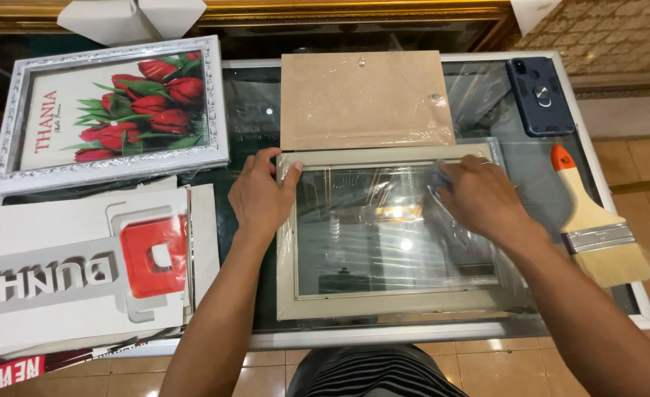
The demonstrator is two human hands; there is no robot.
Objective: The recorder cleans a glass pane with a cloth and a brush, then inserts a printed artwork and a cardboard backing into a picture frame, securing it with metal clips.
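A pale grey picture frame (384,303) with a glass pane lies flat on the glass table in front of me, partly under clear plastic film (487,283). My left hand (260,197) grips the frame's upper left corner, thumb on top. My right hand (479,197) presses flat on the right part of the glass, fingers curled over something small and bluish that I cannot make out. A brown backing board (365,99) lies just beyond the frame, touching its far edge.
A silver frame with a red tulip picture (111,110) lies at the far left. White and red printed cardboard sheets (82,272) are stacked near left. A wide paintbrush with an orange tip (597,228) and a dark phone (538,95) lie on the right.
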